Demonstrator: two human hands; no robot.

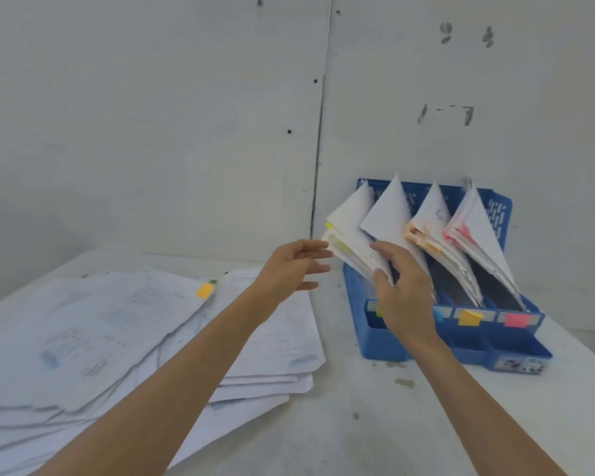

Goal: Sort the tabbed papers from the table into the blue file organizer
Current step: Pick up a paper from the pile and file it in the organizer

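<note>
Table [357,427], white, set against a grey wall. At 8 o'clock: a loose pile of papers [117,345], lying flat and fanned, with an orange tab [205,291] at the top sheet's far corner.

Left hand [289,269] near centre, over the pile's right edge. Fingers straight and spread, holding nothing, tips pointing toward 3 o'clock at the yellow-tabbed bundle [349,235]. Contact unclear.

Right hand [404,297] at 4 o'clock, thumb and forefinger pinching that bundle's lower edge. The bundle leans in the leftmost slot of the blue file organizer [385,345], at 3–4 o'clock by the wall.

Slots rightward hold plain white sheets [390,214], orange-tabbed sheets [430,221] and pink-tabbed sheets [474,228], all leaning. Front rail carries an orange label [470,317] and a pink label [516,320].
</note>
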